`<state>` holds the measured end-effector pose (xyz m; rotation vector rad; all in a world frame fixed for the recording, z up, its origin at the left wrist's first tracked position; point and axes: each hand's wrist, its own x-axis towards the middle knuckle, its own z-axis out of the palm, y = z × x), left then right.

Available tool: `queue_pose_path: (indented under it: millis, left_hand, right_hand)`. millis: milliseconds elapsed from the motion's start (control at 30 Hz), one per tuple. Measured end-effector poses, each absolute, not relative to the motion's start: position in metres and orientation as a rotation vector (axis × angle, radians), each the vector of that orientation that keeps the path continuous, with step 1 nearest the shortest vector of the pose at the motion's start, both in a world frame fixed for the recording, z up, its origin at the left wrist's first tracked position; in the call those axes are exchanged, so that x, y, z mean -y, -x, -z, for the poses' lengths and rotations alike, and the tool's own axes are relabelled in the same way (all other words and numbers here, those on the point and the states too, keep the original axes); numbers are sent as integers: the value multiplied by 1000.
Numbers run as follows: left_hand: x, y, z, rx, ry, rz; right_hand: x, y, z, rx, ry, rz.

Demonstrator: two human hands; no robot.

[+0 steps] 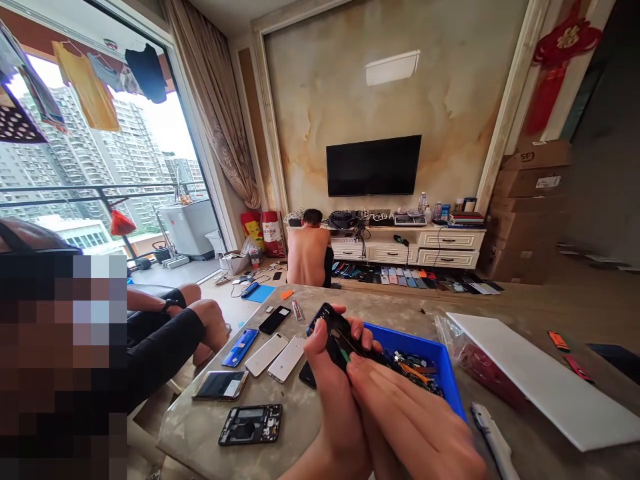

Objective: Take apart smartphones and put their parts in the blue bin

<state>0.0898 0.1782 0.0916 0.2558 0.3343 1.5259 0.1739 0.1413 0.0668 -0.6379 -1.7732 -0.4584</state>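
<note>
My left hand (330,393) is shut on a black phone frame (334,331), held up just above the table's near edge. My right hand (410,420) lies close against it, its fingertips pinching a thin green-tipped tool (344,355) against the frame. Just behind my hands stands a blue plastic tray (435,360) full of small phone parts. To the left, on the stone-look table (200,427), lie a blue phone (240,348), several silver phones (267,355), and an opened phone chassis (250,424). My hands hide part of a black phone (307,375).
A co-worker's black sleeve (165,350) rests at the table's left. To the right lie a white board (540,373), a plastic bag (480,360) and a white tool (493,440). Beyond, a shirtless person (309,250) sits near rows of phones (415,277) on the floor.
</note>
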Motion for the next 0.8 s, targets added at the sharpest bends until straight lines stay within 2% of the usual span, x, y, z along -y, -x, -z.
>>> queue_pose_path:
  millis: [333, 600, 800]
  left_hand:
    - [-173, -92, -91, -356, -268, -1550]
    - [-186, -88, -92, -447, -213, -1440]
    - [-189, -95, -73, -693, -694, -1538]
  right_hand:
    - [-145, -168, -66, 1567, 858, 95]
    - [-148, -187, -68, 1492, 882, 46]
    - [-166, -213, -63, 1272, 1031, -296]
